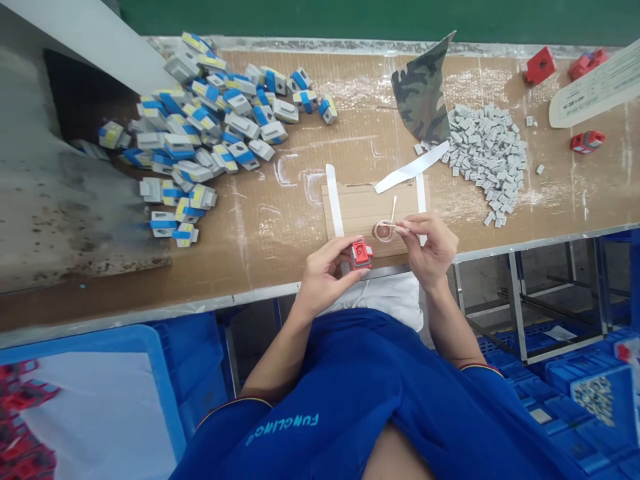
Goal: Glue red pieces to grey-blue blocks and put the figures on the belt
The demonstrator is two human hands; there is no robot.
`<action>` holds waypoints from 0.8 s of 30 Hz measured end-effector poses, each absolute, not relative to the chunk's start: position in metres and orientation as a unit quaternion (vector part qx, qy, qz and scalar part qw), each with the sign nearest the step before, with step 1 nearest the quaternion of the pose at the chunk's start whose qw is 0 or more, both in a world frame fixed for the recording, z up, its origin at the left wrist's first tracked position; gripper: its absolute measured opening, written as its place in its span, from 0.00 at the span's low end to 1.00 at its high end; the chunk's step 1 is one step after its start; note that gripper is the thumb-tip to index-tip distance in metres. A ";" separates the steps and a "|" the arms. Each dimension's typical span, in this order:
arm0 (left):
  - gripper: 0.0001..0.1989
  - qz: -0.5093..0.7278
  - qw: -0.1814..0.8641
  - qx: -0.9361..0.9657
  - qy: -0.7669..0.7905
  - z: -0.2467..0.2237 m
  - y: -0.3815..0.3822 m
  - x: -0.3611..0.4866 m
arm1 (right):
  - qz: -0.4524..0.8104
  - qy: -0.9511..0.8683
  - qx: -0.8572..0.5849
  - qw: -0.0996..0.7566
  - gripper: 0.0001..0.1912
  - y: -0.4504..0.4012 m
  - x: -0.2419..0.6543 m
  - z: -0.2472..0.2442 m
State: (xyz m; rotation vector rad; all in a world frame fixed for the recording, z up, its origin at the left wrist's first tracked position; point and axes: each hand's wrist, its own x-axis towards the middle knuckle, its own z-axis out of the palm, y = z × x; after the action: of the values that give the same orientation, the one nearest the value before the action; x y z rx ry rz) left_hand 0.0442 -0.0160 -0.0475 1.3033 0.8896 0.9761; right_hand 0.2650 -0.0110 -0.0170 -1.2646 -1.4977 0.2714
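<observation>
My left hand (327,273) grips a small red and grey plastic toy part (361,255) between thumb and fingers, with its hollow square side facing up. Pinched in my right hand (431,245) is a thin pale stick (397,227), which looks like a cotton swab. Its end reaches over a small round clear dish (383,231). A white-tipped cotton swab (394,205) leans at the dish's far edge. Under the dish lies a cardboard piece (355,210), held by white tape strips (334,200).
A heap of white, blue and yellow toy parts (200,127) fills the left. Small grey pieces (487,153) are piled right, beside a camouflage-patterned flap (425,93) and a white bottle (595,90). Red parts (540,65) stand far right. A blue bin (160,373) sits below left.
</observation>
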 end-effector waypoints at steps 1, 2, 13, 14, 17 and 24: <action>0.30 0.421 0.599 0.562 0.384 -0.048 -0.016 0.044 | 0.115 -0.631 -0.533 0.553 0.04 -0.011 0.265 -0.018; 0.31 0.421 0.599 0.563 0.384 -0.049 -0.017 0.045 | 0.118 -0.627 -0.536 0.553 0.05 -0.012 0.265 -0.019; 0.29 0.397 0.493 0.664 0.398 -0.047 -0.013 0.043 | 0.255 -0.429 -0.616 0.610 0.16 -0.025 0.268 -0.024; 0.29 0.391 0.484 0.673 0.400 -0.047 -0.013 0.043 | 0.261 -0.421 -0.619 0.609 0.17 -0.024 0.267 -0.024; 0.30 0.383 0.467 0.687 0.403 -0.048 -0.013 0.043 | 0.268 -0.417 -0.618 0.611 0.18 -0.023 0.265 -0.020; 0.31 0.379 0.451 0.701 0.401 -0.047 -0.016 0.044 | 0.243 -0.465 -0.582 0.621 0.09 -0.035 0.260 0.000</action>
State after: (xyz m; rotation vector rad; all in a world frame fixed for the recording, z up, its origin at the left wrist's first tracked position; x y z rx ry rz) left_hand 0.0440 -0.0156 -0.0466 1.7334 0.9923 0.9376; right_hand 0.2604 -0.0349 -0.0003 -1.3367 -1.0696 0.5573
